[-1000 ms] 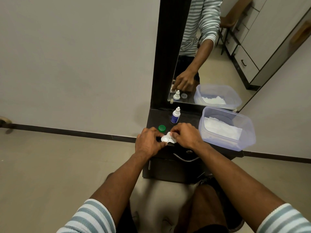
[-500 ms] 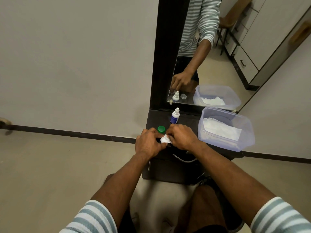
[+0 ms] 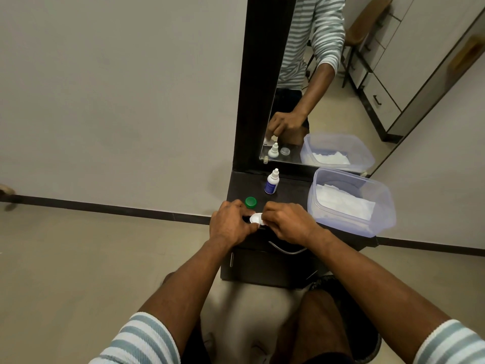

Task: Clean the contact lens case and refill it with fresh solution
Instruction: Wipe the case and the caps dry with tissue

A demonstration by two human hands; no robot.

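Both hands meet at the front edge of a small dark vanity top (image 3: 288, 191). Between them shows a small round white piece, the contact lens case (image 3: 256, 218). My left hand (image 3: 231, 223) pinches its left side. My right hand (image 3: 287, 222) closes over its right side, and white tissue seems tucked under those fingers; most of it is hidden. A green cap (image 3: 250, 202) lies loose just behind my left hand. The white solution bottle (image 3: 271, 183) with a blue label stands upright further back, capped.
A clear plastic tub (image 3: 380, 206) holding white tissues sits at the right of the top, overhanging the edge. A mirror (image 3: 301, 101) in a dark frame rises behind. Below the top is a drawer with a wire handle (image 3: 287, 249). My knees are under the front edge.
The crumpled white tissue seen between my hands earlier has drawn in under my right fingers, and the round white case now shows. Both hands stay in the same spot.
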